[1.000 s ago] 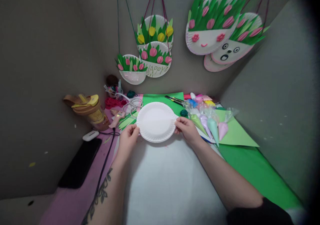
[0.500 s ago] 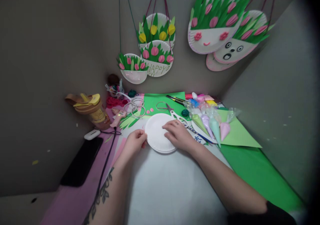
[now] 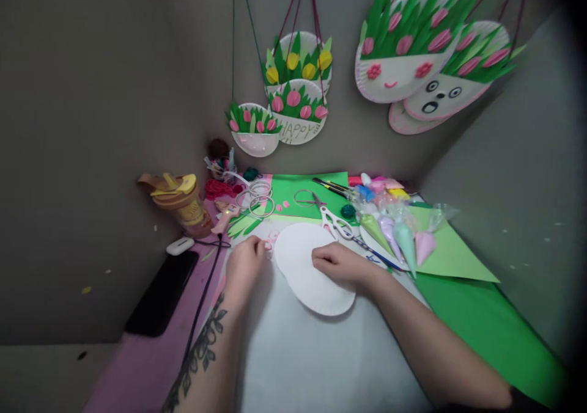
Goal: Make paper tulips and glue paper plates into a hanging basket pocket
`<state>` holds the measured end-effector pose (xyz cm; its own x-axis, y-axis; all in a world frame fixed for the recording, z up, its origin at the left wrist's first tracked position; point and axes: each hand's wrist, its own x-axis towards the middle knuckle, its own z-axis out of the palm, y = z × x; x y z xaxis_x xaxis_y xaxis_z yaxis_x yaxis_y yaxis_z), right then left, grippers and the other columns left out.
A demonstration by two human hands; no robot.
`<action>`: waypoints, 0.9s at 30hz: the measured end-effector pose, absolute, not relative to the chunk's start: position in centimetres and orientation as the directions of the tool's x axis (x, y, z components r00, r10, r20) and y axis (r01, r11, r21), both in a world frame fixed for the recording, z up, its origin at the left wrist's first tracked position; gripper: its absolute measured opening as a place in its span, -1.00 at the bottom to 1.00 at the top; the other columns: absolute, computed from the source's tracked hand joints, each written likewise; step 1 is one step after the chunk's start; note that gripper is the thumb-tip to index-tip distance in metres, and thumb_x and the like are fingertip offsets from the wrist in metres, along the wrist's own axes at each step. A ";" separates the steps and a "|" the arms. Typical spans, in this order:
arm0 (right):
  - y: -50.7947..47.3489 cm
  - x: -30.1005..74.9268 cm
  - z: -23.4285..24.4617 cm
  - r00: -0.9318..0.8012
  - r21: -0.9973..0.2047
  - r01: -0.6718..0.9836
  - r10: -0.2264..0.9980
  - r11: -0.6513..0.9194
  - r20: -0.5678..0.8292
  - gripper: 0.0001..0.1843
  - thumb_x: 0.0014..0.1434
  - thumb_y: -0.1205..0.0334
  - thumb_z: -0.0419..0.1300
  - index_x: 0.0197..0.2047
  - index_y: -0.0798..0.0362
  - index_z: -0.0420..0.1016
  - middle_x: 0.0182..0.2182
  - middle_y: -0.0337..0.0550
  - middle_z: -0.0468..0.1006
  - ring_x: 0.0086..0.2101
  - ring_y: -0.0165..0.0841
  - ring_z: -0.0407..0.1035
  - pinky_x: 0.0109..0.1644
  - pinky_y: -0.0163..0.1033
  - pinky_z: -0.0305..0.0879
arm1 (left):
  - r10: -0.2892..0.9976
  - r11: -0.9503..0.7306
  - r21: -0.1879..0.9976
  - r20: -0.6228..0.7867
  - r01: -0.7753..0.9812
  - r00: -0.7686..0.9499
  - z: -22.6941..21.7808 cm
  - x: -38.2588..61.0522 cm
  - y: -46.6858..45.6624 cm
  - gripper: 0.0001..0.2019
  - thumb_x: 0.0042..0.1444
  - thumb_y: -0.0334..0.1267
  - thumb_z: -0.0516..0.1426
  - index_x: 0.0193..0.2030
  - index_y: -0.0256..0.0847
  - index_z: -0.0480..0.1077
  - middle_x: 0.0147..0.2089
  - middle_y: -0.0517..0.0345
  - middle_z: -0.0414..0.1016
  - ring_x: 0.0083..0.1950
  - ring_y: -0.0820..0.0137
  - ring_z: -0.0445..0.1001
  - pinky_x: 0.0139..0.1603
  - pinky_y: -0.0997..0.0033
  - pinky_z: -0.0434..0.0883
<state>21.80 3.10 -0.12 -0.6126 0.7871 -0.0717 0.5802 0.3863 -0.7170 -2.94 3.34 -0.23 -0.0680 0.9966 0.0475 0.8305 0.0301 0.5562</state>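
Two overlapping white paper plates [image 3: 293, 251] lie on the pale work surface, one shifted toward me and to the right. My right hand [image 3: 337, 263] rests over their right side with its fingers curled in on the plate; the fingertips are partly hidden. Just left of the plates is my left hand [image 3: 245, 263], closed, with a small gap to the plate rim. Whatever its fingers hold, if anything, does not show. Small pink shapes [image 3: 271, 241] lie between that hand and the plates. White-handled scissors [image 3: 337, 222] lie beyond the plates.
Filled piping bags [image 3: 404, 242] and green sheets [image 3: 458, 254] lie on the right. At left are a glue gun [image 3: 225, 217], its cable, a cup [image 3: 183, 208] and a black phone [image 3: 162, 294]. Decorated plates [image 3: 298, 110] hang by strings on the back wall.
The plates, stacked before, have slid apart, one toward me and right. My right hand's fingers have curled from spread, and my left hand has come off the rim. The view has shifted slightly.
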 end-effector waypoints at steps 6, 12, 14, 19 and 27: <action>1.9 20.3 0.8 -0.723 -0.722 0.552 0.672 0.418 -0.163 -0.81 0.11 0.33 0.03 -0.52 0.09 0.33 -0.60 -0.35 0.28 -0.52 -0.50 0.16 -0.43 -0.38 0.01 | 0.964 0.168 0.265 0.158 0.950 -0.215 1.1 -6.4 5.6 -0.65 0.19 -0.34 -0.06 0.02 -0.20 0.44 0.07 -0.10 0.49 -0.04 0.17 0.51 -0.15 0.32 0.37; 1.7 20.2 0.4 -0.759 -0.711 0.542 0.624 0.449 -0.184 -0.85 0.02 0.34 0.11 -0.48 0.10 0.50 -0.57 -0.30 0.42 -0.52 -0.48 0.23 -0.43 -0.39 0.06 | 0.972 0.233 0.060 -0.022 0.971 -0.232 1.6 -7.8 9.8 -0.62 0.15 -0.46 -0.09 0.02 -0.33 0.44 -0.14 -0.31 0.55 -0.12 0.08 0.56 -0.18 0.23 0.42; 1.8 20.3 0.3 -0.765 -0.722 0.518 0.626 0.458 -0.152 -0.84 0.00 0.35 0.12 -0.44 0.09 0.55 -0.52 -0.26 0.49 -0.50 -0.46 0.27 -0.40 -0.38 0.11 | 0.976 0.220 0.058 -0.024 0.974 -0.219 1.6 -7.7 10.7 -0.66 0.13 -0.45 -0.05 -0.05 -0.32 0.47 -0.17 -0.30 0.57 -0.14 0.10 0.57 -0.20 0.27 0.42; 2.0 20.9 1.0 -0.762 -0.755 0.432 0.647 0.493 -0.013 -0.80 0.02 0.36 0.12 -0.39 0.07 0.60 -0.46 -0.21 0.55 -0.46 -0.42 0.31 -0.34 -0.35 0.17 | 0.982 0.182 0.060 0.034 0.981 -0.184 2.3 -7.3 10.7 -0.70 0.12 -0.45 -0.03 -0.12 -0.35 0.48 -0.19 -0.30 0.58 -0.15 0.14 0.57 -0.22 0.34 0.39; 1.3 18.9 -0.3 -0.560 -0.909 0.359 0.828 0.211 -0.029 -0.76 0.13 0.27 0.10 -0.24 0.12 0.59 -0.43 -0.17 0.56 -0.44 -0.39 0.36 -0.34 -0.32 0.23 | 0.985 0.080 0.233 0.128 0.969 -0.112 4.6 -4.8 5.0 -0.72 0.21 -0.14 -0.01 -0.22 -0.26 0.46 -0.27 -0.12 0.59 -0.24 0.21 0.55 -0.27 0.40 0.34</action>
